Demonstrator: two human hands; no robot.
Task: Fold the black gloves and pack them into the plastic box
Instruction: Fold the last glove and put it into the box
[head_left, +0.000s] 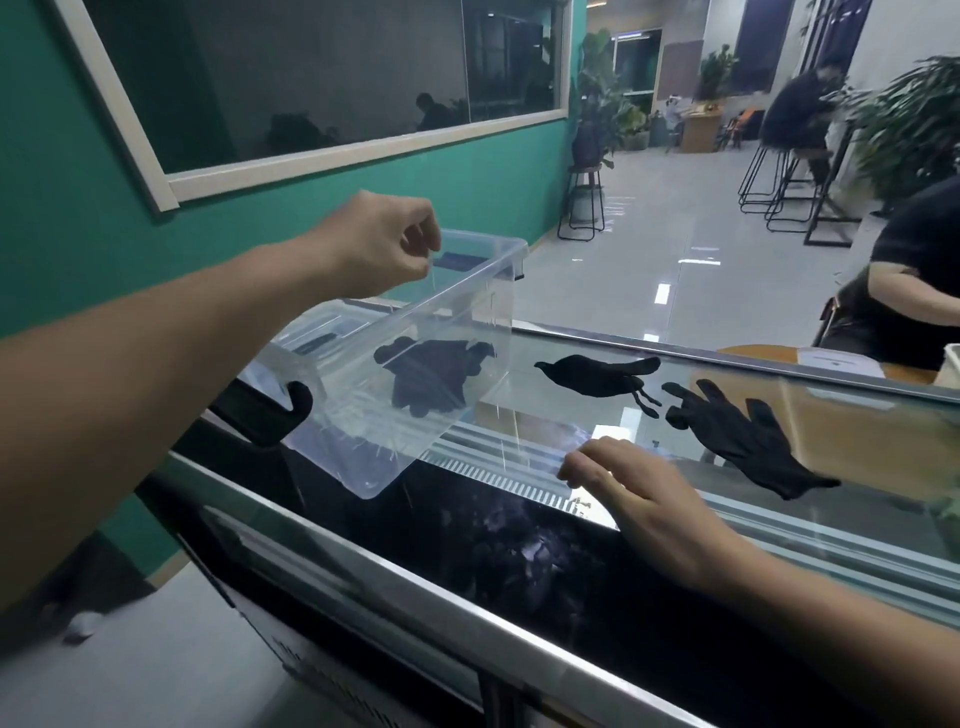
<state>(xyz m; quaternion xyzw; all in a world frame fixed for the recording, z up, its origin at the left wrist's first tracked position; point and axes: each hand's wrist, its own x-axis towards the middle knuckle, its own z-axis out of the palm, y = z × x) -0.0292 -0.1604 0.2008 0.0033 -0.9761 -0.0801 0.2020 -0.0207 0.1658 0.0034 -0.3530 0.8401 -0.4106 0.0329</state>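
Tipping box: left hand pinched the plastic box rim; it could slip, spilling the folded gloves.
Right hand: spread flat on the glass top, near its front edge.
Loose gloves: unfolded by the far edge.

The left hand hides part of the plastic box rim.

Clear plastic boxes: one is sitting on the glass-topped counter.
Black gloves inside the box: a dark bundle is lying there; the number in it cannot be told.
Black gloves outside the box: two are lying on the glass, one crumpled, one spread flat.
Bare hands: two are showing, left and right.
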